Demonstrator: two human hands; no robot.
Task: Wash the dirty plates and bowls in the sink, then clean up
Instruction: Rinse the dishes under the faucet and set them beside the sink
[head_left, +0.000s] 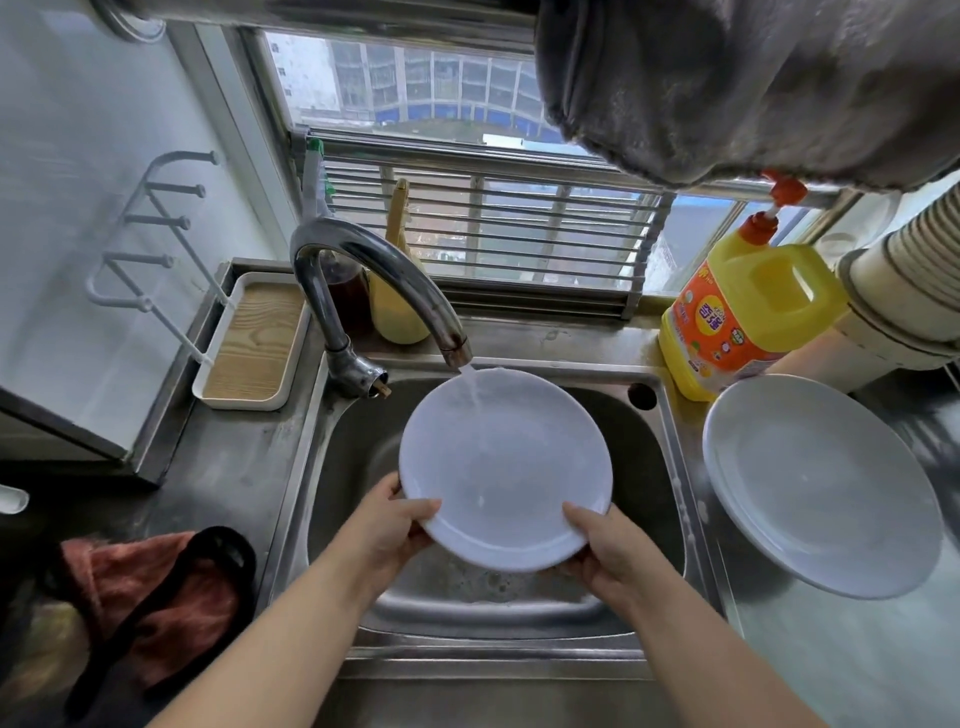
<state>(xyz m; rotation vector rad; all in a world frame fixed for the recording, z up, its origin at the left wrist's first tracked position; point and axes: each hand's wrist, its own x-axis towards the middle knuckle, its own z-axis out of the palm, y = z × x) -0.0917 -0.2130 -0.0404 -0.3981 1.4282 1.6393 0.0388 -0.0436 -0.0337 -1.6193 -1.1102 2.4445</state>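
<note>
Steel sink (332, 499); plate (504, 467) tilted face-up under tap (363, 280); both hands grip near rim.

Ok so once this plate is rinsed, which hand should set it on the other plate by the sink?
Probably the right hand. It already grips the round white plate on the side nearer the second white plate on the steel counter; the left hand would cross over.

- My plate (506, 467): smooth, glossy white, wet.
- Sink (649, 467): dull brushed steel.
- Tap (374, 270): shiny metal, tarnished at the spout.
- Bottle (748, 312): glossy yellow plastic.
- Tray (254, 343): wood-grain base, white rim.
- Cloth (156, 587): rough, reddish.
</note>
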